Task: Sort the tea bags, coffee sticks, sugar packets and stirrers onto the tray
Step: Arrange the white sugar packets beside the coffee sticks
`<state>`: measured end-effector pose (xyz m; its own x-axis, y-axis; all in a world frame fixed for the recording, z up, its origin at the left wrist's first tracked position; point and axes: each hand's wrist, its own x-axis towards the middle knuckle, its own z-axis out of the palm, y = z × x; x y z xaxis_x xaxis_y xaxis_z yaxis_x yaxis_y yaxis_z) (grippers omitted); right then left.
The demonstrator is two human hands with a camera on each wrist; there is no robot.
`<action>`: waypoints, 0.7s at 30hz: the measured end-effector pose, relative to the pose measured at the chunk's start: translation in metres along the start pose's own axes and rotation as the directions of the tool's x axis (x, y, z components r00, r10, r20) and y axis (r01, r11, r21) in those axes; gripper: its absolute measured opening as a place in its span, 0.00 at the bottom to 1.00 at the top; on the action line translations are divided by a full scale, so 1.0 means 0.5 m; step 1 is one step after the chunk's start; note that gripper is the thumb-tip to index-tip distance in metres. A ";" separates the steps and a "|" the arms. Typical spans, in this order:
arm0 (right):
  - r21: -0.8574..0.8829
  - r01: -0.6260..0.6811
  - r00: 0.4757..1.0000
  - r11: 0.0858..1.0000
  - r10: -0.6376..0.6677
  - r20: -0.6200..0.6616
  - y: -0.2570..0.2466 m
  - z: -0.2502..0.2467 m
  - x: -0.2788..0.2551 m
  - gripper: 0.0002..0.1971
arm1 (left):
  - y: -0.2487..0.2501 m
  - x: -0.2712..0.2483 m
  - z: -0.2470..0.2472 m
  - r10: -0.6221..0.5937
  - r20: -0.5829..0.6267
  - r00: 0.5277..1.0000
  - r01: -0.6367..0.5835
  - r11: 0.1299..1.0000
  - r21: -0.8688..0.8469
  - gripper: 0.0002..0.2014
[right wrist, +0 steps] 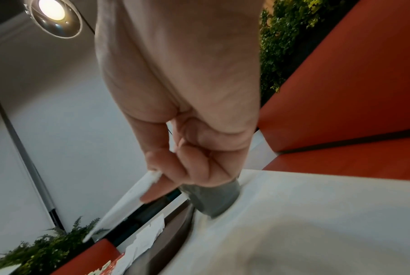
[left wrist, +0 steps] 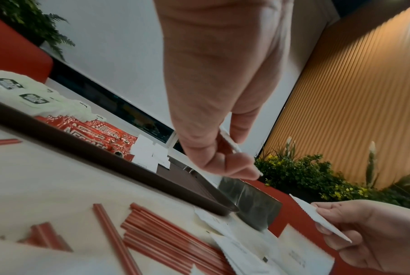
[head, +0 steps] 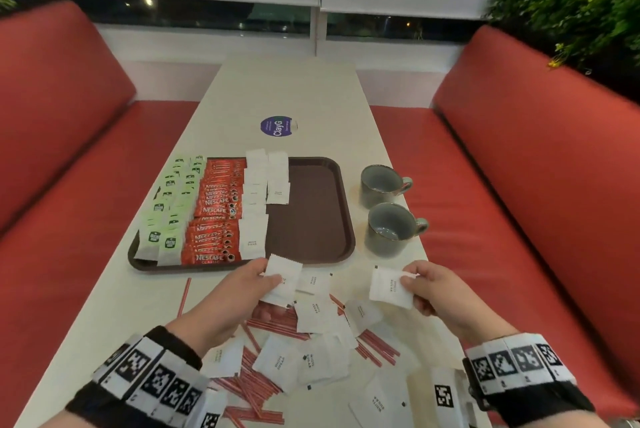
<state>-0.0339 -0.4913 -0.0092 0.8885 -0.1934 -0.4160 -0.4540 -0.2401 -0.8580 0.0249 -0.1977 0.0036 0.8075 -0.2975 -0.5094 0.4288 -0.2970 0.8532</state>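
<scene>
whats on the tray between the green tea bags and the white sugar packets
A column of red coffee sticks lies between the tea bags and sugar packets on the tray, clearest in the head view.

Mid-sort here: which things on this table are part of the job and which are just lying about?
Job:
tray
tea bags
coffee sticks
sugar packets
stirrers
a packet in the left hand and one in the right hand

Lying about:
two cups
round sticker

One tray [head: 341, 216]; two grey cups [head: 381, 185]; two hands [head: 239, 292].
</scene>
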 end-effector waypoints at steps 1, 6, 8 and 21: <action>0.026 0.002 1.000 1.000 -0.002 0.005 -0.004 0.006 0.000 0.05 | 0.001 0.001 -0.004 -0.001 -0.001 1.000 0.001 1.000 -0.006 0.08; 0.155 -0.078 0.995 0.985 0.068 0.070 -0.043 0.062 0.014 0.09 | 0.002 0.008 -0.032 0.018 -0.025 1.000 -0.020 0.998 -0.059 0.07; 0.202 -0.067 0.995 0.977 0.051 0.083 -0.073 0.092 0.033 0.08 | 0.001 0.013 -0.051 0.035 -0.042 0.999 -0.038 0.995 -0.094 0.08; -0.202 0.199 0.980 0.959 -0.193 0.050 -0.282 0.254 0.370 0.05 | -0.008 0.077 -0.194 0.036 -0.207 0.978 -0.087 0.966 -0.243 0.09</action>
<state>0.2029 -0.3725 -0.0033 0.9616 -0.0959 -0.2571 -0.2718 -0.4609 -0.8448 0.0932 -0.1201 -0.0086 0.8886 -0.1137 -0.4444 0.4428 -0.0408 0.8957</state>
